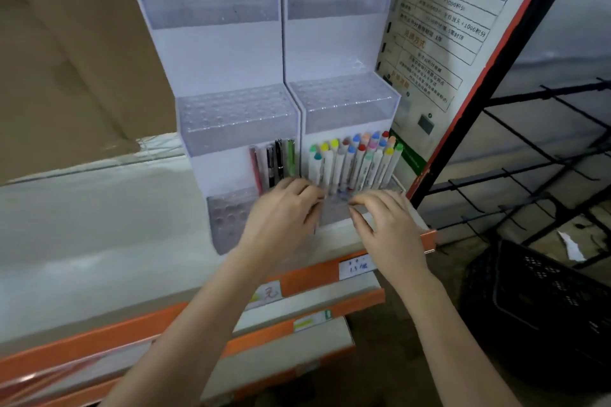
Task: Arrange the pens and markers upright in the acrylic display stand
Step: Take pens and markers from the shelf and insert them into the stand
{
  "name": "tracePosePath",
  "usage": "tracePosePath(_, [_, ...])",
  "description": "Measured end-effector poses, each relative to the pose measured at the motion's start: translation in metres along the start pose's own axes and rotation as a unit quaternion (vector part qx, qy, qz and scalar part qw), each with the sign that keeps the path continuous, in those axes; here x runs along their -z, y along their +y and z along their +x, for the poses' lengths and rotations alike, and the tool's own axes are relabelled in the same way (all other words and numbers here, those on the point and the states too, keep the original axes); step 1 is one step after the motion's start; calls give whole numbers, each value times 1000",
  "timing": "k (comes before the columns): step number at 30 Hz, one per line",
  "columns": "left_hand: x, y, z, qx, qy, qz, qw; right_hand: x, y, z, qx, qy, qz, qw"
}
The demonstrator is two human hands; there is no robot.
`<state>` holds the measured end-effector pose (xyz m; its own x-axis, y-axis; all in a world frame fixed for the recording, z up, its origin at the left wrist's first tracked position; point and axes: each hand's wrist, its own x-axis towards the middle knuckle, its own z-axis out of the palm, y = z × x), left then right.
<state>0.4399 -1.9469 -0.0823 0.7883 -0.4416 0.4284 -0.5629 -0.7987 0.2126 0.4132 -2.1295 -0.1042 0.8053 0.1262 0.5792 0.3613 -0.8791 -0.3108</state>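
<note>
Head view: both hands sit at the bottom tier of the acrylic display stand (231, 53), which stands on a white shelf (82, 241) w/ orange price rails.

Left hand (284, 211) has fingers curled down at the front edge near the pens; something thin and dark pokes out under it, maybe a pen, but can't tell if it's gripped. Right hand (390, 225) hovers w/ fingers loosely bent over the front holes below the markers; looks to be holding nothing.

Risks, as I judge them: the markers (353, 162) are packed tight and already lean right, so a knuckle bump could tip a row or knock one out. The stand is light plastic near the shelf edge; a push fwd or sideways could shift it. Holes are clear and hard to read, so a pen could miss its slot.

Look of things: stand is two clear-and-white stepped units side by side, upper tiers bare. Markers white-bodied w/ coloured caps, bottom right. Pens (274, 162), a few, red, black, green, upright at bottom left unit's right end.
</note>
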Motion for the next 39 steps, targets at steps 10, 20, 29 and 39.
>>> tracePosePath(10, [41, -8, -53, 83, -36, 133, 987, -5, -44, 7, 104, -99, 116, 983])
tracePosePath(20, [126, -60, -204, 284, -41, 202, 936, -59, -207, -12, 224, -196, 192, 935])
tracePosePath(29, [207, -144, -349, 379, -46, 236, 894, -129, -386, -34, 271, -268, 204, 902])
tracePosePath(39, [256, -252, -425, 432, -42, 216, 874, -206, -515, -27, 248, -330, 186, 892])
